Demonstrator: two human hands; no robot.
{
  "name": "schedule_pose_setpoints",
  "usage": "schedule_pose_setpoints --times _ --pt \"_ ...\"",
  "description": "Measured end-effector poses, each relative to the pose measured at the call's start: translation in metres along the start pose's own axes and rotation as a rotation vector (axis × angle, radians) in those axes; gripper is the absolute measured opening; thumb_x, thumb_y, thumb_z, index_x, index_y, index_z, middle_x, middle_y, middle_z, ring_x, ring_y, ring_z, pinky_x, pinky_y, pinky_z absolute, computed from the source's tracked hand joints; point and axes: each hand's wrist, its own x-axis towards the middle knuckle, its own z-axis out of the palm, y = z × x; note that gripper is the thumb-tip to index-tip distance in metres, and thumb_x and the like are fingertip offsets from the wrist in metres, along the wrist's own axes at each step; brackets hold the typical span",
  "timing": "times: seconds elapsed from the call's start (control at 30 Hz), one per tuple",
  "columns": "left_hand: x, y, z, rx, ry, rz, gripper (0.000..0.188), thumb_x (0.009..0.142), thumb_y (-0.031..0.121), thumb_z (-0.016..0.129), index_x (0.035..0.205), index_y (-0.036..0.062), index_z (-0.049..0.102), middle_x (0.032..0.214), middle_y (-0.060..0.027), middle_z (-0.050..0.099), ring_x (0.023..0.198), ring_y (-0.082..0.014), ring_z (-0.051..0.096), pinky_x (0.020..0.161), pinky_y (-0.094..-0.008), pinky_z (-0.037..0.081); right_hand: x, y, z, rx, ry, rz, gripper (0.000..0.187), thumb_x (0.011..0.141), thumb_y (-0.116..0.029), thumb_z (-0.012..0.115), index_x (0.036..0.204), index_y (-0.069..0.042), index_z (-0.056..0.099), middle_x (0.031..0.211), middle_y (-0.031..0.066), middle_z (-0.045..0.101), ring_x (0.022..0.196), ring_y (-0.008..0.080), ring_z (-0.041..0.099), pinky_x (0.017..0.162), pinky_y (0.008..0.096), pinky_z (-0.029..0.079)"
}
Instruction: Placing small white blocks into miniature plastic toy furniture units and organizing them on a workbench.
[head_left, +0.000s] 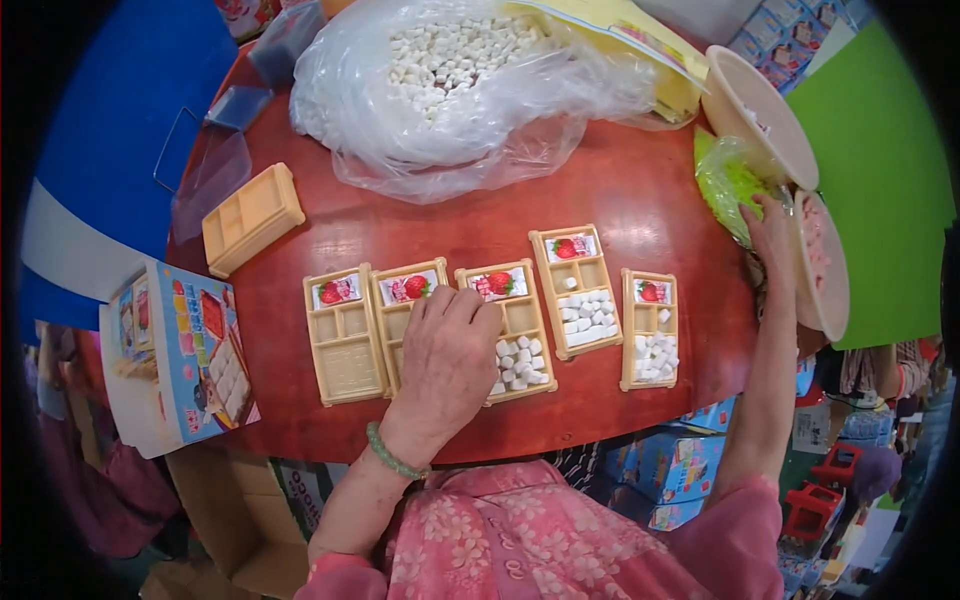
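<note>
Several small beige compartment trays lie in a row on the table. My left hand (448, 345) is over the second tray (392, 318) and the edge of the third tray (530, 335), its fingers bent down and close together; what they hold, if anything, is hidden. Each tray has a strawberry-printed packet at its far end. White marshmallow pieces (520, 362) fill the large compartments of the three trays on the right. The leftmost tray (345, 350) has a bare large compartment. At the far right, my right hand (768, 235) bends its fingers at a clear bag of bright green pieces (728, 180).
A large clear bag (350, 110) of white marshmallows spreads across the back, beside a yellow bag (675, 90). Two pale bowls (755, 95) stand at the right edge. Stacked beige trays (252, 220) and a colourful carton (195, 355) are at left. The red table (600, 180) has a curved edge.
</note>
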Motion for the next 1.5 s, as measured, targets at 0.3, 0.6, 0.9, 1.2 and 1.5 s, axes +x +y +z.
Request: schedule_pose_setpoints --times 0.3,0.6,0.9,1.2,1.5 --pt "-0.041 0.015 -0.013 -0.18 -0.045 0.066 0.013 0.077 0.0 0.072 0.088 0.0022 0.066 0.085 -0.0093 0.061 0.079 -0.0287 0.06 0.072 -0.0405 0.048 -0.032 -0.015 -0.064 -0.02 0.267 -0.154 0.032 0.097 -0.02 0.059 0.122 -0.001 0.066 0.121 0.0234 0.065 0.115 0.0386 0.061 0.097 0.0441 0.047" --pt "-0.04 0.02 -0.011 -0.157 -0.033 0.134 0.017 0.072 -0.001 0.072 0.087 0.0038 0.066 0.086 -0.0072 0.061 0.082 -0.0271 0.061 0.074 -0.0396 0.048 -0.044 0.232 -0.048 -0.082 -0.154 0.278 0.042 0.1 -0.031 0.056 0.123 0.002 0.065 0.115 0.0235 0.07 0.109 0.0369 0.067 0.094 0.042 0.05" --pt "-0.041 0.026 -0.015 -0.031 -0.056 0.135 0.011 0.072 0.004 0.067 0.083 0.0078 0.066 0.083 -0.0059 0.057 0.081 -0.0269 0.059 0.076 -0.0404 0.047 -0.039 0.131 -0.07 0.086 -0.006 0.262 0.043 0.097 -0.03 0.064 0.122 0.004 0.066 0.11 0.0144 0.071 0.1 0.0239 0.067 0.091 0.0352 0.051" --pt "-0.046 0.028 -0.012 0.067 -0.137 0.176 0.024 0.078 0.015 0.073 0.097 0.0013 0.067 0.091 -0.0095 0.059 0.091 -0.027 0.058 0.082 -0.0404 0.047 0.007 -0.202 -0.074 0.604 -0.029 -0.469 0.017 0.092 -0.011 0.067 0.101 0.003 0.07 0.094 0.0166 0.071 0.088 0.0256 0.068 0.082 0.035 0.052" --pt "-0.039 0.021 0.0 -0.165 -0.011 -0.007 0.034 0.075 0.008 0.079 0.106 0.0004 0.067 0.094 -0.0101 0.063 0.084 -0.0287 0.061 0.075 -0.0393 0.05 0.102 -0.404 0.07 0.559 -0.186 -0.667 0.045 0.089 -0.038 0.069 0.113 0.0 0.07 0.11 0.0234 0.07 0.107 0.04 0.066 0.095 0.0445 0.051"
